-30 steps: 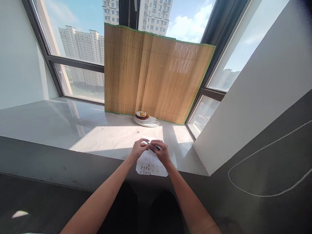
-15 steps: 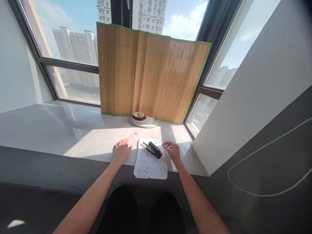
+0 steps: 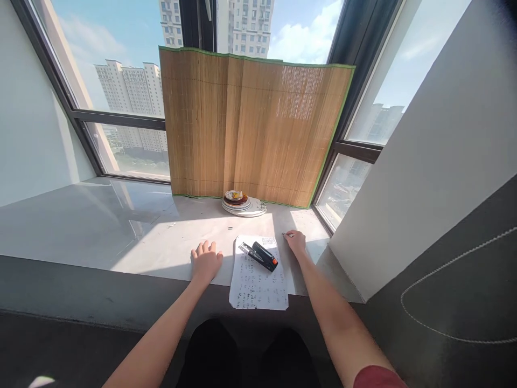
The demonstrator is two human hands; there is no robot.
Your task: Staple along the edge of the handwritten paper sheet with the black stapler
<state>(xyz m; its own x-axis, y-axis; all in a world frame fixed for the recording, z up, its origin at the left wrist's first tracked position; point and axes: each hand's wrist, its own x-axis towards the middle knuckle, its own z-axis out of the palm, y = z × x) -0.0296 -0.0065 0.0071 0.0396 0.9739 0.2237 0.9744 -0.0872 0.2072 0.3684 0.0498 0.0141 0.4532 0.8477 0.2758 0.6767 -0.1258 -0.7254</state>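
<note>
Resting the left hand (image 3: 207, 262) palm down on the pale window sill (image 3: 161, 250), with the fingers spread, to the left of a sheet of paper (image 3: 258, 291). Holding the right hand (image 3: 295, 241) on the other side of this paper, near its far right corner, with the fingers curled toward the thumb, but being unable to tell whether pinching something small and thin there. Having the two hands well apart from each other.

Seeing between them a black stapler (image 3: 266, 257), lying slantwise on the upper part of the paper, with an orange-red end pointing to the lower right. Seeing also dark handwriting on the paper, and its near edge reaching over the front of the sill.

Finding a small dark strip (image 3: 230, 228) on the sill, beyond the paper and to its left. Noticing farther back a stack of plates (image 3: 238, 206), standing close to the foot of a bamboo mat (image 3: 250, 124) with green border. Looking past this mat at pale tall buildings (image 3: 131, 91) through the window glass. Wearing a dark red sleeve (image 3: 377, 378) on the right arm.
</note>
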